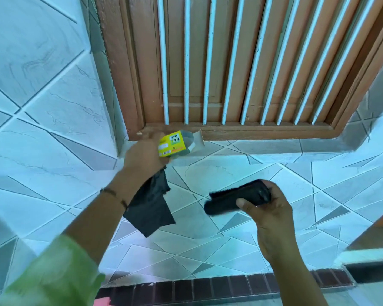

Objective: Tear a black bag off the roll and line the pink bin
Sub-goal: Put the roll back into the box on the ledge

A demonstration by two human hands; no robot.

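Black bag roll in right hand, yellow box plus loose black bag in left, over tiled ledge.

Rolled black plastic bag roll sits centre-right of frame, right hand clenched around it, thumb on top. Left hand, centre frame, grasps small yellow cardboard box with open flap; crumpled black plastic bag sheet hangs below that wrist, exact grip on it unclear. Pink bin only a sliver at bottom edge. Surface: pale marbled tiles with grey diagonal lines. Brown wooden window frame with white bars upper centre. Dark brick-pattern strip along bottom. Green sleeve lower left.
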